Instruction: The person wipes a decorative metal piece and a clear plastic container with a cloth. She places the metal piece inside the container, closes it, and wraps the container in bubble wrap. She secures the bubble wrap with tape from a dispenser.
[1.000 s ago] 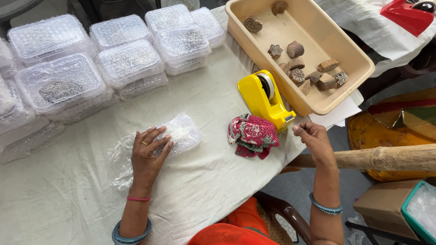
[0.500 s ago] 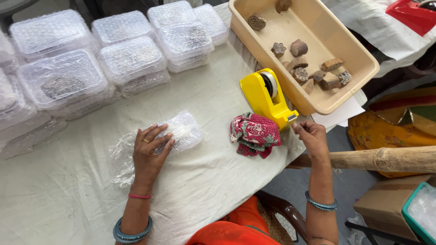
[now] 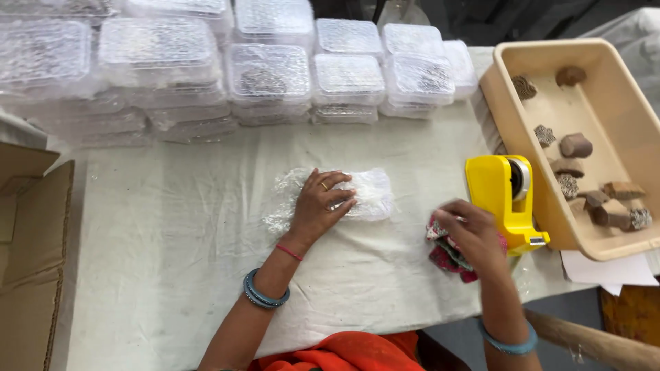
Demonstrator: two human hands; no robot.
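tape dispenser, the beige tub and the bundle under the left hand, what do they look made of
The tape dispenser looks like glossy yellow moulded plastic. The tub seems matte beige plastic, with smooth rounded walls. The bundle under the left hand is clear bubble wrap, its bubbles and shine visible; what it holds cannot be told.

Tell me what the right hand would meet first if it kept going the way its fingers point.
The right hand points up and left over the red patterned cloth. Going straight on, it would probably first reach the bubble-wrapped parcel under the left hand, crossing bare tablecloth on the way; height is hard to judge.
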